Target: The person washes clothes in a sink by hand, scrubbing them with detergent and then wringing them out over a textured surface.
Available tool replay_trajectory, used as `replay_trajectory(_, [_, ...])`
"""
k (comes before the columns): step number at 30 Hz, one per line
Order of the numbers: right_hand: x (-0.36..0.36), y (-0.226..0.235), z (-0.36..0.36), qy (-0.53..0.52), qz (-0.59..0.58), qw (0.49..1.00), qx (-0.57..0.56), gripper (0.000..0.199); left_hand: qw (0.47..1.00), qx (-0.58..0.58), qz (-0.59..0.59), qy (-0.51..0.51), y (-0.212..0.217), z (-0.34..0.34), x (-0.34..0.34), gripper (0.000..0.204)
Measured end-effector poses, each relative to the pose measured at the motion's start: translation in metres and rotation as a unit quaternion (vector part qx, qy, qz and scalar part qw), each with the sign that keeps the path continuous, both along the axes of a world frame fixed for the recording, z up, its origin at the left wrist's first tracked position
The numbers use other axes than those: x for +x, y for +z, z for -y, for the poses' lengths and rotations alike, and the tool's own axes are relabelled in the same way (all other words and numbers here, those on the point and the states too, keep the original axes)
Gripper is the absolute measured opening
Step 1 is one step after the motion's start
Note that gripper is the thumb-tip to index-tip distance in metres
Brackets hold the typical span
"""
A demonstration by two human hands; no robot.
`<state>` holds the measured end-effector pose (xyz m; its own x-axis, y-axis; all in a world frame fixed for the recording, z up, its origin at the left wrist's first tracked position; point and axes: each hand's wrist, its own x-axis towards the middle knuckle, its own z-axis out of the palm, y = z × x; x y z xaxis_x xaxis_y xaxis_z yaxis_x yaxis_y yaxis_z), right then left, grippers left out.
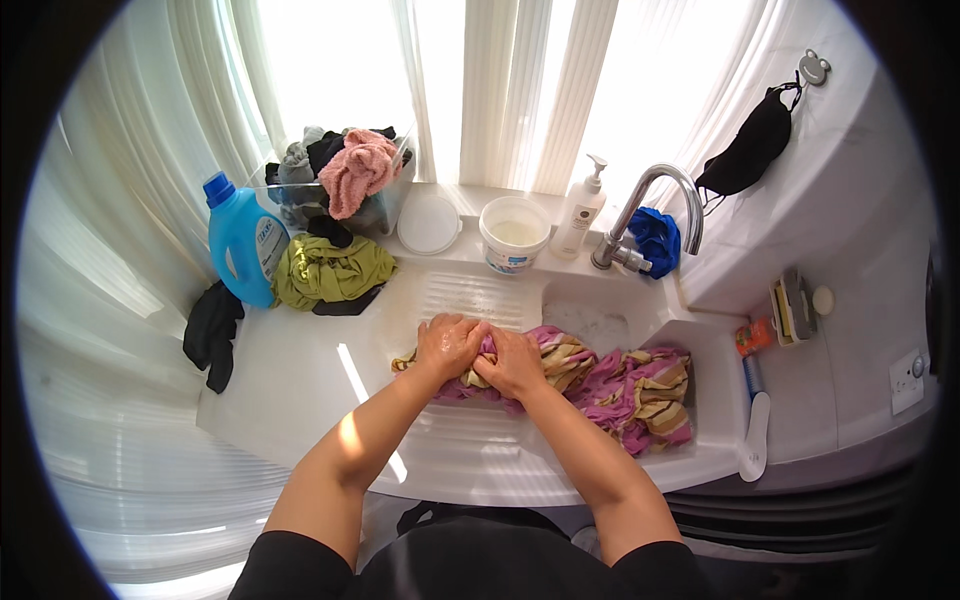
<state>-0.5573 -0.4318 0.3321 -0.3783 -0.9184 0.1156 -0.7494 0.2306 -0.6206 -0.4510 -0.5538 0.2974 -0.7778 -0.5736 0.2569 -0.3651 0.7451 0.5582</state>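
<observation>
A person stands at a white sink unit under a curtained window, seen from above, with both forearms reaching in from the lower edge.

Along the back ledge stand several containers. At far left is a tall blue detergent bottle [240, 240] with a blue cap and a pale label on its front. Beside it sits a clear plastic tub [385, 210] heaped with clothes, a pink towel [357, 172] on top. A round white lid [429, 224] lies flat just right of the tub. Next comes a white bucket [515, 234] with a blue-printed label near its base, then a slim white pump bottle [580, 208] with a dark label, standing just left of the metal tap [650, 205]. A blue cloth [656, 240] hangs behind the tap. On the right-hand counter lie a small orange packet [750, 336] and a white tube [756, 440] with a blue end.

An olive-green garment [330, 270] lies bunched in front of the detergent bottle, and a black cloth [212, 330] hangs over the left edge. A black face mask [752, 152] hangs from a wall hook.

The striped cloth [620, 385], pink and purple with tan bands, is wet and spreads from the ribbed washboard surface [470, 298] rightward into the basin. The left hand [450, 345] and right hand [512, 362] sit side by side, touching, on the cloth's left end. Both hands have their fingers curled tightly shut, each gripping a bunch of the fabric, which bulges between and beneath the knuckles.
</observation>
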Motion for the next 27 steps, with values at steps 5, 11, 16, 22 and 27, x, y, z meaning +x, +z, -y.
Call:
replay_trajectory(5, [0.029, -0.022, -0.102, 0.134, -0.174, 0.955, -0.202, 0.072, 0.975, -0.119, -0.12, -0.147, 0.036, -0.076, 0.073, 0.032])
replay_trajectory(11, [-0.004, -0.036, -0.009, -0.016, -0.148, 0.988, -0.038, 0.045, 0.999, -0.013, -0.006, 0.049, -0.009, -0.014, -0.007, 0.024])
replay_trajectory(16, [-0.016, -0.029, -0.011, -0.034, -0.024, 0.998, -0.042, 0.067, 0.955, -0.293, -0.023, 0.041, 0.007, -0.025, 0.003, 0.028])
replay_trajectory(22, [0.04, -0.024, -0.102, 0.122, -0.225, 0.946, -0.197, 0.086, 0.97, -0.111, -0.172, -0.132, 0.013, -0.083, 0.077, 0.027])
replay_trajectory(27, [-0.002, -0.019, -0.004, 0.019, -0.069, 0.997, 0.043, 0.072, 0.991, -0.066, -0.067, 0.093, -0.007, -0.019, -0.005, 0.031])
